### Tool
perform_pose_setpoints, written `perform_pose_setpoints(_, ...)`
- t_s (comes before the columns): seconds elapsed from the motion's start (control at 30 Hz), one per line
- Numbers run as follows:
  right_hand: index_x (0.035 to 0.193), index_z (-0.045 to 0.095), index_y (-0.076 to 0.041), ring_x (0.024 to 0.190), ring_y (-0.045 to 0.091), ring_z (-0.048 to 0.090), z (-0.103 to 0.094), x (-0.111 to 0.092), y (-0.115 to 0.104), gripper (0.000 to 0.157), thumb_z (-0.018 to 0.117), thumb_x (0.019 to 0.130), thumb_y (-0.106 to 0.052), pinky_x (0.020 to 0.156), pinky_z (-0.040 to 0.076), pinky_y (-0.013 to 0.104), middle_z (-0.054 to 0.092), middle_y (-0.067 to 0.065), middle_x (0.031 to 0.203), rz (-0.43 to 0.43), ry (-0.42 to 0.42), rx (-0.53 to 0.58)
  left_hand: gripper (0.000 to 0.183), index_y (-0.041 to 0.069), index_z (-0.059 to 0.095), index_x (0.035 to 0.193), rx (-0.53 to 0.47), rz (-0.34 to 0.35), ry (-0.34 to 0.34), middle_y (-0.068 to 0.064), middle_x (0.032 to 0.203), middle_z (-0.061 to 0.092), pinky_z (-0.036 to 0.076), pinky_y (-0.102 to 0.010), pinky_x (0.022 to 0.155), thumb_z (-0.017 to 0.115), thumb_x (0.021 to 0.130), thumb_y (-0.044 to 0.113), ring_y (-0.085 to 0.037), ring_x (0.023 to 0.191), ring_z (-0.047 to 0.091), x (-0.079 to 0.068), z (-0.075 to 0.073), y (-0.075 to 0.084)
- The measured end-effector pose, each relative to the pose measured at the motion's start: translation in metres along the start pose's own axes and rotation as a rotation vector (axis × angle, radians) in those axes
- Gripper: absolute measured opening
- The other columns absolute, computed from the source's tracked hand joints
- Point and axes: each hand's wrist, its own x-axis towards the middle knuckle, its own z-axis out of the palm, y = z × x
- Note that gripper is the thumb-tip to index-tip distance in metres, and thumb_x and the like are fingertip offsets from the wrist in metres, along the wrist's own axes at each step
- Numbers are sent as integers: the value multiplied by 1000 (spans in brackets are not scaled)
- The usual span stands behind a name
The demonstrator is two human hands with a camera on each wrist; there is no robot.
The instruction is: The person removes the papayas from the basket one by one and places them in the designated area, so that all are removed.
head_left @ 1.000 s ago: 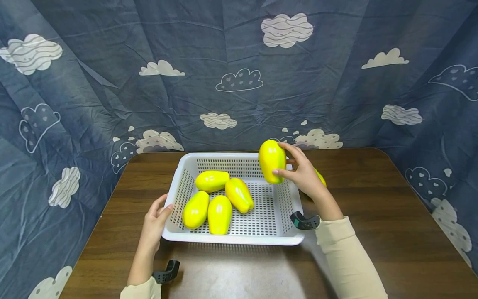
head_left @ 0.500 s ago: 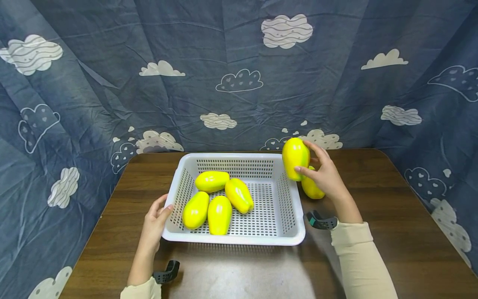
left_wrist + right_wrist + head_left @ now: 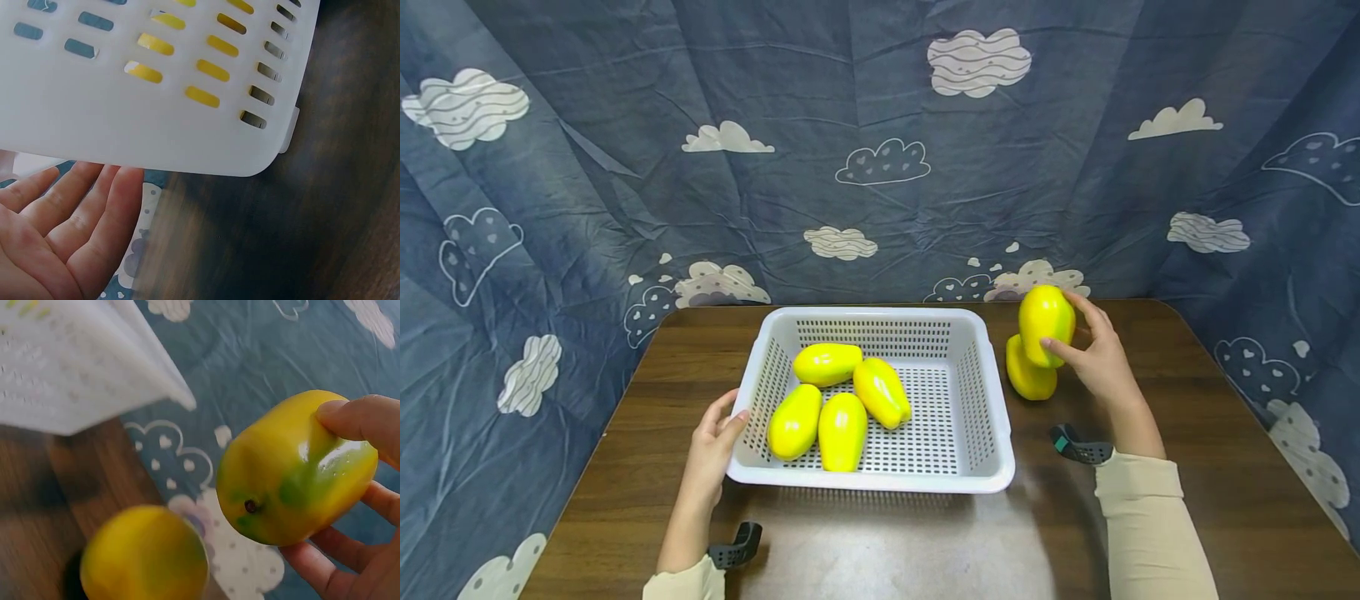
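Observation:
My right hand (image 3: 1101, 354) holds a yellow papaya (image 3: 1047, 323) with green patches, thumb on one side and fingers on the other. In the right wrist view this papaya (image 3: 297, 469) shows a small brown stem spot. A second papaya (image 3: 1028, 375) lies on the table just below it, right of the white basket (image 3: 872, 482). Several more papayas (image 3: 842, 433) lie in the basket's left part. At the basket's left side my left hand (image 3: 711, 437) grips the rim, thumb on top. The left wrist view shows its fingers (image 3: 119, 206) reaching to the basket's edge.
The basket has slotted walls and a perforated floor. It stands on a dark brown wooden table (image 3: 1210, 467). A blue curtain (image 3: 880, 108) with white clouds hangs right behind the table and along both sides.
My right hand has carried its papaya rightward, from over the basket's right rim to above the papaya on the table. The left hand and the basket have stayed in place.

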Motion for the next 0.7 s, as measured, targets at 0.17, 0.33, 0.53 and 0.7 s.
perform_pose_setpoints(0.17,143,21,-17,117,47,30,-15,1,17,75,65,83,-13,86,37,55,20,21,139,34,13,-19,44,16,37,134,-4,0,-5,-20,122,52,50,-37,74,49,93,26,-31,101,56,0,0,1)
perform_pose_setpoints(0.33,142,21,-10,126,46,12,-23,2,37,74,64,82,-8,96,13,64,16,26,141,51,14,1,44,16,37,134,-6,8,-5,-21,122,52,50,-39,74,49,93,26,-32,101,56,-1,-1,1)
perform_pose_setpoints(0.53,143,18,-10,127,47,4,-27,-1,54,73,61,84,-8,95,11,66,8,27,143,129,-2,12,44,16,38,134,0,3,4,-20,122,52,50,-39,75,49,93,27,-31,101,56,-1,0,1)
perform_pose_setpoints(0.7,144,15,-11,128,47,1,-28,-4,65,73,59,85,-10,94,7,67,4,27,144,160,-31,-1,44,17,38,134,-2,-1,6,-19,122,52,49,-40,76,49,93,27,-32,102,55,-1,0,1)
